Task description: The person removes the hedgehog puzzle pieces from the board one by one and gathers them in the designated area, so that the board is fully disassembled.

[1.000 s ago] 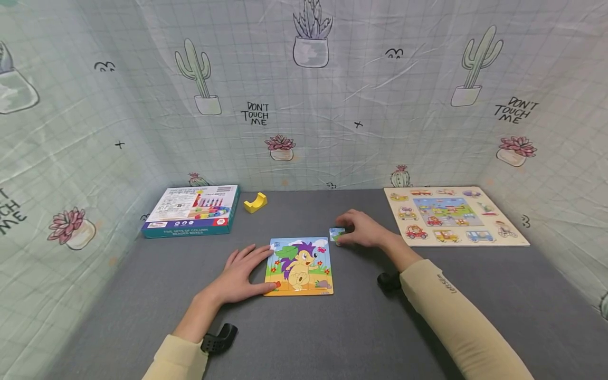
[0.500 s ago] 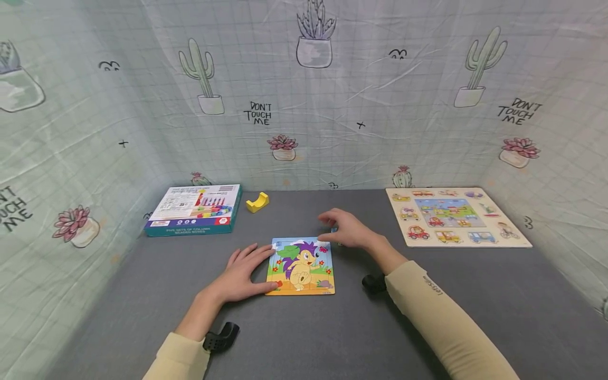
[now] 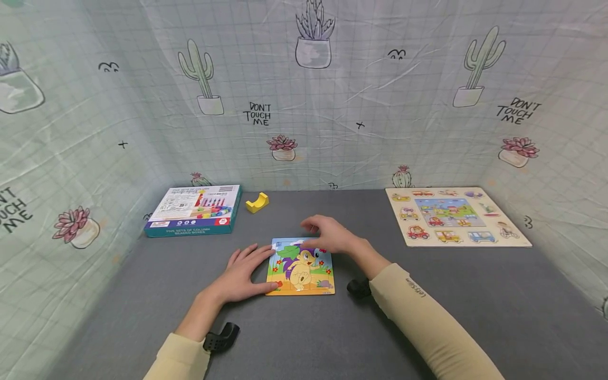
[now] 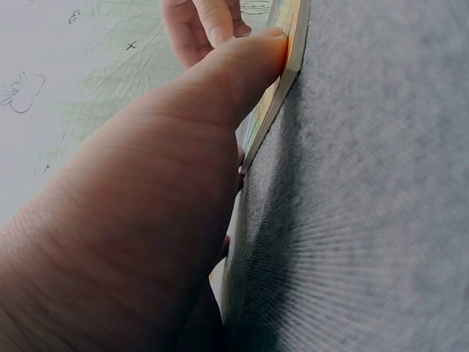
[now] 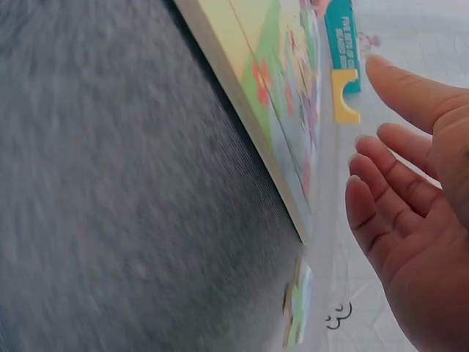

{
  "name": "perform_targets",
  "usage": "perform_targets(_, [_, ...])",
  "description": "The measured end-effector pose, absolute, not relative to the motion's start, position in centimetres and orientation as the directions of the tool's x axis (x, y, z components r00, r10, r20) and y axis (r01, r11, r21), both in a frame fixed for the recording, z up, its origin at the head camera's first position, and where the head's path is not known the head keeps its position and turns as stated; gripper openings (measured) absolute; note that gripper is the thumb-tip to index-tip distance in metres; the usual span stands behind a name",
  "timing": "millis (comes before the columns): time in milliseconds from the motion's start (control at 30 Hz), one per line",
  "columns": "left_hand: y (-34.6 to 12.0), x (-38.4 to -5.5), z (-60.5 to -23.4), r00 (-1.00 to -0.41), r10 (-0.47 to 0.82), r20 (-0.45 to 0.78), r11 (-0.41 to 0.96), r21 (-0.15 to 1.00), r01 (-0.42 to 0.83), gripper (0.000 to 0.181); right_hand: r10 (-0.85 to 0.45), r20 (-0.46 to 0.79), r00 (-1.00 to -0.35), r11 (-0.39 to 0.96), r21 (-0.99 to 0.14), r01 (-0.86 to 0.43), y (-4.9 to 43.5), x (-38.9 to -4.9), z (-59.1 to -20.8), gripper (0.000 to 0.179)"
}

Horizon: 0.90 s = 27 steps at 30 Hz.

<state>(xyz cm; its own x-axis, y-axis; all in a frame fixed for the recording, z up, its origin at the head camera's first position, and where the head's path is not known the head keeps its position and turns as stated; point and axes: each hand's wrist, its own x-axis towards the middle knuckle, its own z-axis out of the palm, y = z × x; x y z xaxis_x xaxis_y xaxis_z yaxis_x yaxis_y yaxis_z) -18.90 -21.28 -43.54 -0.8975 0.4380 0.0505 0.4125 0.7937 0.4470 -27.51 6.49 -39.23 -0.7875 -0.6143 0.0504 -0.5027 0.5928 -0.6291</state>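
Note:
A square hedgehog jigsaw puzzle [image 3: 299,269] lies flat on the dark table in front of me. My left hand [image 3: 239,277] rests spread at its left side, thumb on the lower left corner and fingertips by the upper left. The left wrist view has the thumb [image 4: 249,66] pressed straight on the board's edge. Over the puzzle's top edge hovers my right hand [image 3: 332,235]; in the right wrist view its relaxed fingers [image 5: 392,183] hold nothing. A loose puzzle piece [image 5: 297,304] lies on the table beyond the board there; in the head view the right hand hides it.
A box of beaded columns [image 3: 192,211] stands at the back left, with a yellow curved block [image 3: 257,202] beside it. At the back right lies a vehicle picture board [image 3: 458,216]. A printed cloth wall [image 3: 328,105] closes off the table's far side.
My right hand has left the loose piece, which it was touching a second ago, and moved left over the puzzle's top edge. The left hand has stayed in place.

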Motion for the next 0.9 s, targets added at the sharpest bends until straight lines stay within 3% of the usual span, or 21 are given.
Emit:
perform_targets(300, [-21.3,-18.9,-43.6,-0.897,0.44,0.053,0.793,0.446,0.415,0.087,-0.641,-0.006,-0.768,0.635,-0.566,-0.526,5.2,-27.0,-39.6,0.049])
perform_targets(900, [-21.3,-18.8,-43.5,-0.897,0.439,0.055,0.789,0.455,0.414,0.087,-0.579,-0.062,-0.813,0.738,-0.464,-0.49,4.1,-25.6,-39.7,0.046])
